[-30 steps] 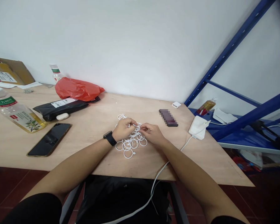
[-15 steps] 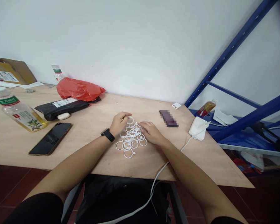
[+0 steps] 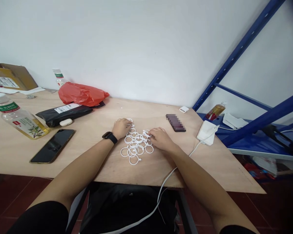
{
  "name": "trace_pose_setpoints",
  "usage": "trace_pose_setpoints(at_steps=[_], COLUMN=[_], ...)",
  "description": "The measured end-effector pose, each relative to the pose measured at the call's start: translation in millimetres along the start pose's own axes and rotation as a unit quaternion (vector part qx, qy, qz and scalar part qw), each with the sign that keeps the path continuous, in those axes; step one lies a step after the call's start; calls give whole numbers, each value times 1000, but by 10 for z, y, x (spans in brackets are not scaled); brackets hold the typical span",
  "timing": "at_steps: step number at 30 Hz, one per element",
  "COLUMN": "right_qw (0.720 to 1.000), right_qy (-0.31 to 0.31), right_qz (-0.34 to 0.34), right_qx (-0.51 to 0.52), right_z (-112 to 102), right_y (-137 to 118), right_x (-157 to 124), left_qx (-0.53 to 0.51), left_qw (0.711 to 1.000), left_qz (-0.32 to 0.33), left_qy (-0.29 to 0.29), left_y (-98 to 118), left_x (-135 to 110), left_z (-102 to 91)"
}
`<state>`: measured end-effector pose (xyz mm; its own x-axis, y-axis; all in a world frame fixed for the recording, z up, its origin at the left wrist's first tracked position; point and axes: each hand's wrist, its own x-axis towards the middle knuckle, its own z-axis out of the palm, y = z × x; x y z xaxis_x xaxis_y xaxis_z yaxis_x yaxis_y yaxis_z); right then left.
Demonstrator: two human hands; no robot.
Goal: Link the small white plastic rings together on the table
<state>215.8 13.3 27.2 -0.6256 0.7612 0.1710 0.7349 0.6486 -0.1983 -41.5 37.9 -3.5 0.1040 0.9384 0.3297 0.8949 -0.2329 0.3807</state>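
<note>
A cluster of several linked white plastic rings (image 3: 136, 145) lies on the wooden table (image 3: 146, 169) in front of me. My left hand (image 3: 121, 127), with a black watch on its wrist, rests at the cluster's far left edge, fingers curled onto a ring there. My right hand (image 3: 160, 138) sits at the cluster's right side, its fingertips pinching the rings near the middle.
A black phone (image 3: 52, 145), a tea bottle (image 3: 19, 119), a black parcel (image 3: 63, 112), white earbuds case (image 3: 65, 122) and red bag (image 3: 81, 93) lie left. A dark blurred object (image 3: 175, 122), white charger (image 3: 206, 132) with cable and blue shelving (image 3: 258, 120) are right.
My hands were pinched together over the rings' top; my left hand has since moved left and farther back to the cluster's far edge. The right hand stayed on the right side.
</note>
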Motion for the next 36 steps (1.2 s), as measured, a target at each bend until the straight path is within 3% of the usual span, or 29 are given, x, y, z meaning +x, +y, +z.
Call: trace_pose_setpoints(at_steps=[9, 15, 19, 22, 27, 36], right_qw=[995, 980, 972, 968, 968, 978], right_qy=[66, 118, 111, 109, 102, 64], right_qz=[50, 18, -43, -71, -60, -46], right_qx=[59, 162, 203, 214, 221, 196], right_z=[8, -4, 2, 4, -11, -33], right_y=[40, 26, -16, -38, -58, -92], right_x=[34, 39, 34, 26, -4, -17], left_qx=[-51, -125, -204, -258, -320, -304], left_qw=[998, 984, 965, 951, 938, 942], left_qz=[41, 93, 156, 167, 131, 142], left_qy=[20, 80, 60, 34, 29, 32], left_y=[-29, 123, 340, 488, 576, 616], left_x=[10, -29, -147, -233, -281, -319], left_z=[45, -23, -91, -114, -124, -206])
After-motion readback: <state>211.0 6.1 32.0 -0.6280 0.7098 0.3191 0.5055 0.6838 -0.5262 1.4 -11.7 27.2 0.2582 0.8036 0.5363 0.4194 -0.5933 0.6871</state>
